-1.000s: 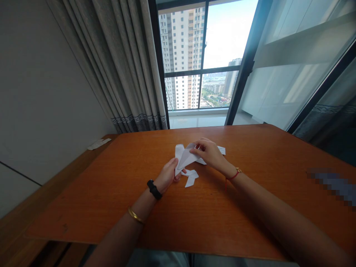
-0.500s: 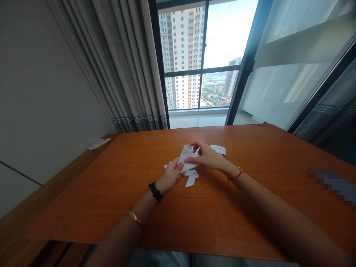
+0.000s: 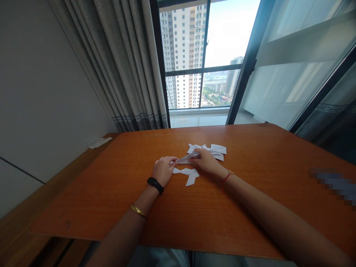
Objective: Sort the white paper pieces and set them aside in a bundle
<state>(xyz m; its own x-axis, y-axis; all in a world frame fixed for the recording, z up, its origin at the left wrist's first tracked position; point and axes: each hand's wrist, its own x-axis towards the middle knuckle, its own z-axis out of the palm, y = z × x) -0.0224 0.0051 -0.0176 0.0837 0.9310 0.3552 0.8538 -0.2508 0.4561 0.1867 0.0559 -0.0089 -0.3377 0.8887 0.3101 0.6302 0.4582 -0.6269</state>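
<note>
A folded sheet of white paper (image 3: pixel 185 159) is stretched between my two hands just above the tabletop, seen nearly edge-on. My left hand (image 3: pixel 163 170), with a black band at the wrist, pinches its left end. On the right end, my right hand (image 3: pixel 206 160) is closed, its fingertips partly hidden behind the paper. Nearer to me lie small folded white paper pieces (image 3: pixel 190 174) on the table. Behind my right hand is a loose pile of folded white papers (image 3: pixel 218 150).
The brown wooden table (image 3: pixel 116 193) spreads out around my hands. A white paper strip (image 3: pixel 100 142) lies at the far left, by the wall. Toward the right edge sits a pixelated dark item (image 3: pixel 333 185). A grey curtain (image 3: pixel 133 74) hangs beyond the table, beside the window.
The paper has turned from showing its broad face to nearly edge-on and has come lower. My left hand has shifted left, my right hand slightly down. More of the paper pile now shows.
</note>
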